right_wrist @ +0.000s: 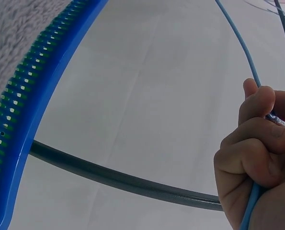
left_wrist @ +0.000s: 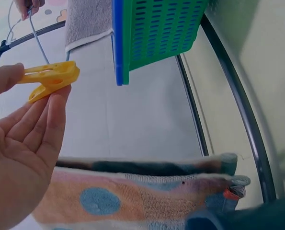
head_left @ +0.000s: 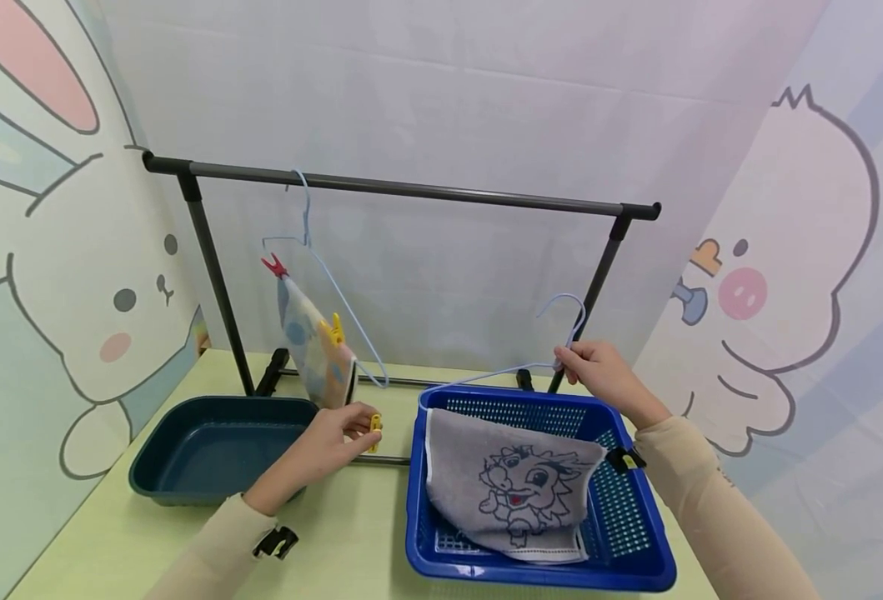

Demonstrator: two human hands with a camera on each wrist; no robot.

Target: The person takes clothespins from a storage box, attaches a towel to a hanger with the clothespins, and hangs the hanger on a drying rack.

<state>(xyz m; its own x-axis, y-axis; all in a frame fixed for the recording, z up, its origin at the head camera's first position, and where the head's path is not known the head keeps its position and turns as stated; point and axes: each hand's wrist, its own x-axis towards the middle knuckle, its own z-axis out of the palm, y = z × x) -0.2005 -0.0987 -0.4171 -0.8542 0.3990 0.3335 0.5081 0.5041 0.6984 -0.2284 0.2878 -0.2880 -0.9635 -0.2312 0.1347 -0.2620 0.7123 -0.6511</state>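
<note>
Clock positions are taken from the centre of the head view. A teal basin (head_left: pixel 216 458) sits on the counter (head_left: pixel 321 533) at eight o'clock. Near nine o'clock, a red peg (head_left: pixel 275 266) and a fixed yellow peg (head_left: pixel 333 330) sit on a patterned towel (head_left: pixel 298 333), suspended from a hung hanger (head_left: pixel 307 221) hooked on the rack (head_left: pixel 411 189). At seven o'clock the left hand (head_left: pixel 332 437) pinches a loose yellow peg (left_wrist: pixel 63 74) between thumb and fingertips; the peg is judged light, smooth and springy, best held by its two arms. At five o'clock a grey towel (head_left: pixel 516 492) lies over a blue basket (head_left: pixel 546 575), apparently folded across the lower bar of a held hanger (head_left: pixel 582 315), though the bar itself is covered. The cloth is judged soft, limp and liable to slip; its top fold offers the surest hold. At four o'clock the right hand (head_left: pixel 602 375) grips this hanger's neck below the hook, a sound point for so light and thin a frame.
</note>
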